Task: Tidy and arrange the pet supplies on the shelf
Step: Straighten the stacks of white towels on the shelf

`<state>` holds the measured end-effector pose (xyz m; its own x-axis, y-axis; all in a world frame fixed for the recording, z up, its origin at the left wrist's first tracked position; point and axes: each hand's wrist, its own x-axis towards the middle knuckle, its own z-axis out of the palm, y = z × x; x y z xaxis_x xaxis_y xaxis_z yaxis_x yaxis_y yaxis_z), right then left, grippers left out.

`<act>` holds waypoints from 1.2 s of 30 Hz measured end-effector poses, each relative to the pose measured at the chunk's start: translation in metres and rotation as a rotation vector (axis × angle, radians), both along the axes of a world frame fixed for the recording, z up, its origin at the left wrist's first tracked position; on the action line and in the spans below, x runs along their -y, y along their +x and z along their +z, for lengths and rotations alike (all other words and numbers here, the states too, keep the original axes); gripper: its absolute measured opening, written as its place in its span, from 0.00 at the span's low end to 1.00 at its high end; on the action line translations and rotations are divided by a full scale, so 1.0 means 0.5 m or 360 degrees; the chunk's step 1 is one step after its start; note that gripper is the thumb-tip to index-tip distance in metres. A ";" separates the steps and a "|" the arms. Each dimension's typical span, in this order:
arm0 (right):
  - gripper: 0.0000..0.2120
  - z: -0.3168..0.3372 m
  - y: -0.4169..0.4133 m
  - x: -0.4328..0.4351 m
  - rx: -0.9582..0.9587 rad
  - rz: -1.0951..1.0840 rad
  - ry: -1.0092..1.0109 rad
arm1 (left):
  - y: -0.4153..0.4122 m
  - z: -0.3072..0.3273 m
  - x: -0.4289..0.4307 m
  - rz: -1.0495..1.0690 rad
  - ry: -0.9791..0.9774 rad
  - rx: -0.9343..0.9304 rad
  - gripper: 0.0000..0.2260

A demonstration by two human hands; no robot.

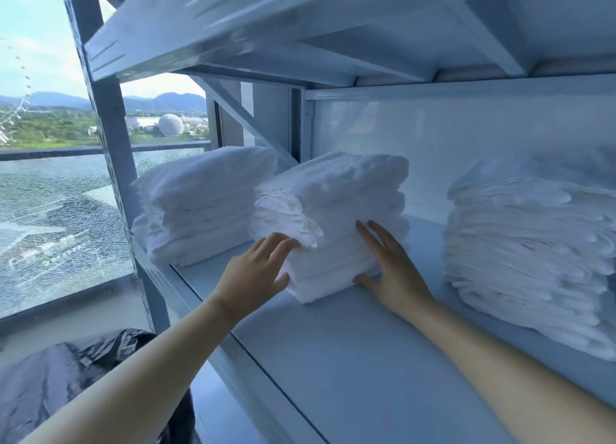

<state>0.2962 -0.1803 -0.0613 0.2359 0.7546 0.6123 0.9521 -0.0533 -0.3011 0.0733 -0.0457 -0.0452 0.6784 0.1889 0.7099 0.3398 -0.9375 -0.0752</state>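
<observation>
On the middle shelf board (350,360), head view:

- 3 stacks of folded white pads stand in a row on the board. Left stack (200,203) sits at the window end, close to the grey upright post (110,126). Middle stack (333,190) is just beside it; whether the 2 touch cannot be told. Right stack (533,260) is taller and stands apart from the middle one, with bare board between them.
- Middle stack is turned so that 1 corner points toward the camera. Its upper layers bulge out over the lower ones on the left face.
- Left hand (256,270): fingers nearly straight and loosely spread, tips laid against the left face of the middle stack under the overhanging layers, thumb low near the base. Nothing is gripped.
- Right hand (393,270): fingers straight and spread, flat against the right face of the middle stack, thumb down on the board at the stack's foot. Nothing is gripped.
- Both forearms are bare and reach in from the lower edge of the frame.
- Upper shelf (266,26) runs overhead, its underside ribbed with cross-members.
- Left of the rack: a window (50,210) whose lower pane is crazed with fine cracks. A crumpled black plastic bag (66,377) lies below it.
</observation>
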 end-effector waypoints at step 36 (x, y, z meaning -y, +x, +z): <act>0.49 0.029 -0.178 0.012 0.0205 0.0121 0.0098 | -0.221 0.034 0.016 -0.0056 -0.0007 0.0228 0.29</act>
<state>0.2070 -0.1864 -0.0469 0.0964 0.7275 0.6793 0.9836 0.0349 -0.1769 -0.0374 -0.0537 -0.0282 0.5764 0.1704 0.7992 0.3138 -0.9492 -0.0239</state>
